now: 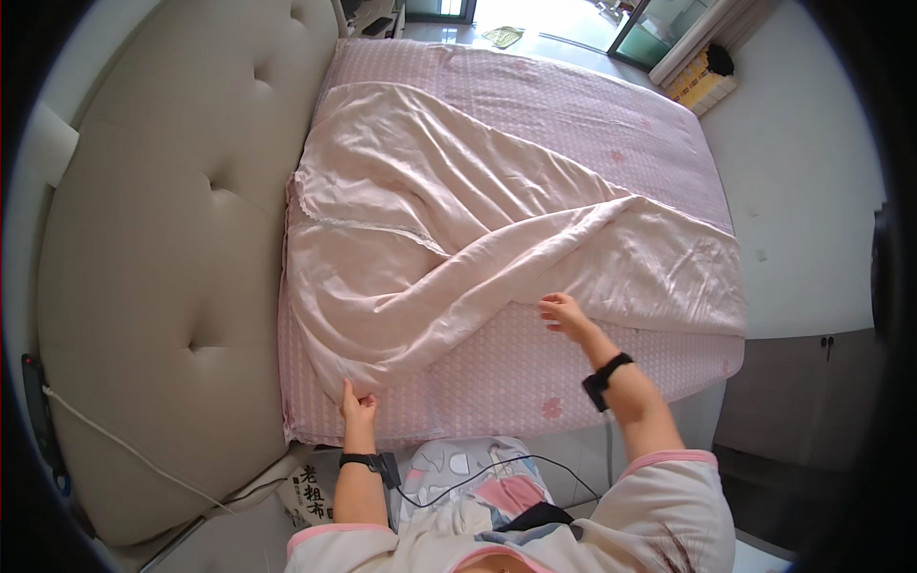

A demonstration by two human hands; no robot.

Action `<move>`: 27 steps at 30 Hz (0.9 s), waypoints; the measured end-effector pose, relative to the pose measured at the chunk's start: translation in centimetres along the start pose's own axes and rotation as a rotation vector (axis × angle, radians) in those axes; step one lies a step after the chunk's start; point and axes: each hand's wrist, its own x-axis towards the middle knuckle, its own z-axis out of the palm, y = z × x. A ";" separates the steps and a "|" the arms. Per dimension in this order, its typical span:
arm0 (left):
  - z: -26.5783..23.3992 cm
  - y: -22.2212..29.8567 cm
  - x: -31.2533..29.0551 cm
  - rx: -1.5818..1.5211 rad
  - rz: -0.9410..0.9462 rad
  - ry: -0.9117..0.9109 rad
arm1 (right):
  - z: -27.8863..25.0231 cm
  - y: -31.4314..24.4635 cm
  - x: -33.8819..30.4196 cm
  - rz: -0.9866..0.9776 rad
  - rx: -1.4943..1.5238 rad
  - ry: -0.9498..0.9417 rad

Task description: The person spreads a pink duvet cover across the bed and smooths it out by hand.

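Note:
A pale pink satin cover with a lace-trimmed edge lies in loose folds over the bed. Its near left corner reaches toward my left hand, which is closed with thumb and fingers pinching the edge. Just past the cover's near edge, my right hand hovers over the bed with fingers loosely bent and apart, holding nothing visible. Underneath, a pink patterned sheet with small flower motifs covers the mattress and shows along the near and far sides.
A beige tufted headboard runs along the left. Close to me stand a printed bag and a pale patterned item. A dark cable crosses my front. A grey cabinet stands at right; a yellow box sits far right.

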 end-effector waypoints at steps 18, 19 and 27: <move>14.5 12.9 -16.3 0.005 0.490 -0.701 | 6.0 -8.8 4.0 -0.467 0.813 0.080; 18.1 14.9 -15.8 -0.051 0.445 -0.774 | 4.8 -11.3 5.7 -0.555 0.839 -0.051; 41.1 24.0 -13.0 0.018 0.805 -0.895 | 8.1 -30.2 13.8 -0.668 0.675 -0.334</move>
